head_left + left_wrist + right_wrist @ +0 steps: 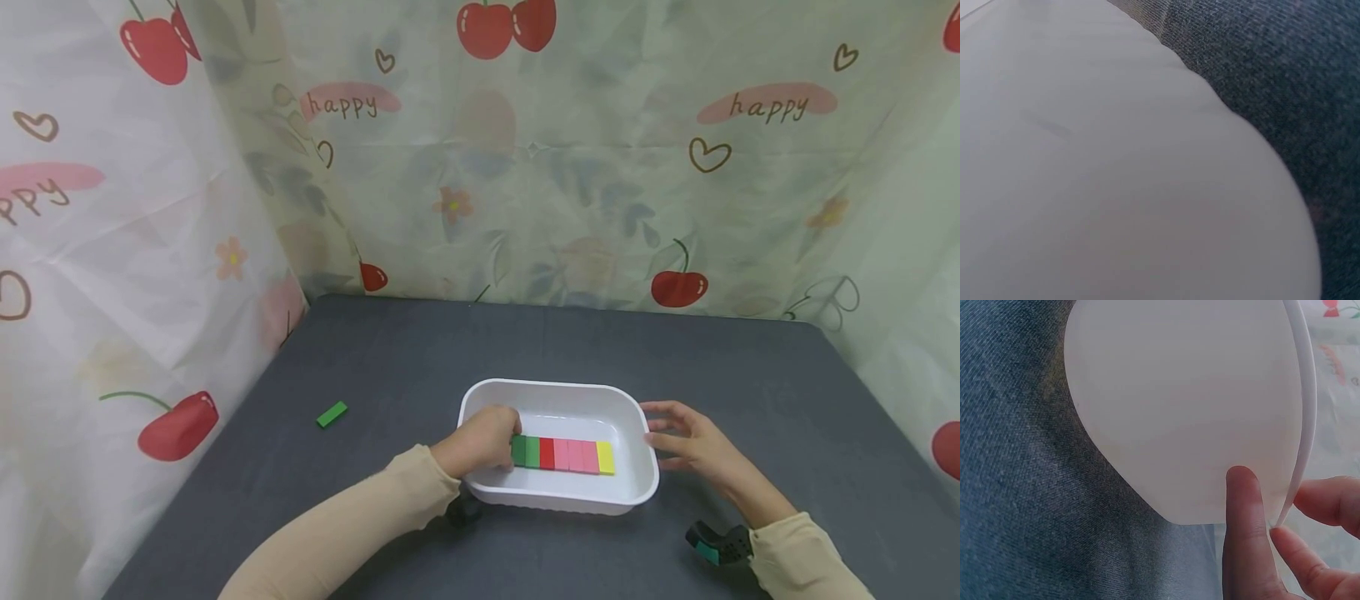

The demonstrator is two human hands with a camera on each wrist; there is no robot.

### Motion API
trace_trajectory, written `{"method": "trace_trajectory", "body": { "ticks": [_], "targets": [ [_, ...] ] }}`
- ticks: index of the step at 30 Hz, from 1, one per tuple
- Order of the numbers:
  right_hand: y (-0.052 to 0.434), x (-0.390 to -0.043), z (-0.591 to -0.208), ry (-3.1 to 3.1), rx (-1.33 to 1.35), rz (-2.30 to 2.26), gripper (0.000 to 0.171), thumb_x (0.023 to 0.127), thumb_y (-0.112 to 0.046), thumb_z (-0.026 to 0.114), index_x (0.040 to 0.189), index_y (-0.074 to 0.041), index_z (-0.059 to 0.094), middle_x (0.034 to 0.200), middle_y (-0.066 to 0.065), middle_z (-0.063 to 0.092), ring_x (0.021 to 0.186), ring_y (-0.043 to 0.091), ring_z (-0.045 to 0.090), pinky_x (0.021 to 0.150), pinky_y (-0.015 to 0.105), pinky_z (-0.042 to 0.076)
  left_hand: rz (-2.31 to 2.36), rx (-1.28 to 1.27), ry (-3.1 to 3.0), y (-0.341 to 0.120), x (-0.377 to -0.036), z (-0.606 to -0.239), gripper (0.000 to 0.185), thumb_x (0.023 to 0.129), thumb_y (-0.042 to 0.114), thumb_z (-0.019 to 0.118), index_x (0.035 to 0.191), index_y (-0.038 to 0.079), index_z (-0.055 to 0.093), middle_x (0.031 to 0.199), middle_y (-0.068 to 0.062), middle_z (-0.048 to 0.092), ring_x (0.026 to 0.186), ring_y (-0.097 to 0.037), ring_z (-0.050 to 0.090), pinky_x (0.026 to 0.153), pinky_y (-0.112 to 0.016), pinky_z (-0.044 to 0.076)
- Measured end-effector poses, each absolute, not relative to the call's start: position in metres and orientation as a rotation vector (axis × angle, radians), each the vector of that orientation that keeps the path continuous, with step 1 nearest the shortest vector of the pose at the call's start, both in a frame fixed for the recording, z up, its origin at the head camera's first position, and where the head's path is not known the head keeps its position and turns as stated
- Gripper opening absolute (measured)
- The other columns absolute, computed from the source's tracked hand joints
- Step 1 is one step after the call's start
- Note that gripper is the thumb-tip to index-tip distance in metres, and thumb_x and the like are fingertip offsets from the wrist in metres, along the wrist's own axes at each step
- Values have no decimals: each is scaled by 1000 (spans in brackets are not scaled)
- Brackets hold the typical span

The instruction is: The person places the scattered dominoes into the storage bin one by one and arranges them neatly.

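A white tray [557,388] stands on the dark grey table [390,358]. Inside it lies a row of blocks [566,455]: green, red, pink, then yellow at the right end. My left hand [483,440] reaches into the tray with its fingers curled round the leftmost green block [518,450]. My right hand [678,442] rests against the outside of the tray's right wall. In the right wrist view its thumb [1242,519] lies straight on the tray wall [1185,394] and a fingertip touches the rim. The left wrist view shows only the tray's wall [1116,187] up close.
A single green block [332,414] lies on the table left of the tray. Curtains printed with cherries [525,167] close in the table at the back and both sides. Grey table cloth [1285,62] [1016,487] surrounds the tray.
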State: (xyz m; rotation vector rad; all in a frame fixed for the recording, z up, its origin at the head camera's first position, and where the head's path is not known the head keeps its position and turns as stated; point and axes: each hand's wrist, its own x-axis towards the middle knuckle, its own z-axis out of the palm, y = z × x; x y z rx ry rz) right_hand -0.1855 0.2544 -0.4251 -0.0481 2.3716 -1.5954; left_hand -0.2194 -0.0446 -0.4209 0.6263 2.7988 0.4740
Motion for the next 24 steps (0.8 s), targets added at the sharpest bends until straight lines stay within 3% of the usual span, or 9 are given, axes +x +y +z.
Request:
{"method": "trace_trajectory", "body": {
  "ticks": [24],
  "targets": [
    [255,-186,-427,2373,-58,-1599,63,92,-19,66,143,1,35,127,27,52,103,23,61,79,47,56,508,605,2771,-47,-220,-418,43,64,3,85,103,0,67,77,-1,63,70,-11,53,70,-24,48]
  ]
}}
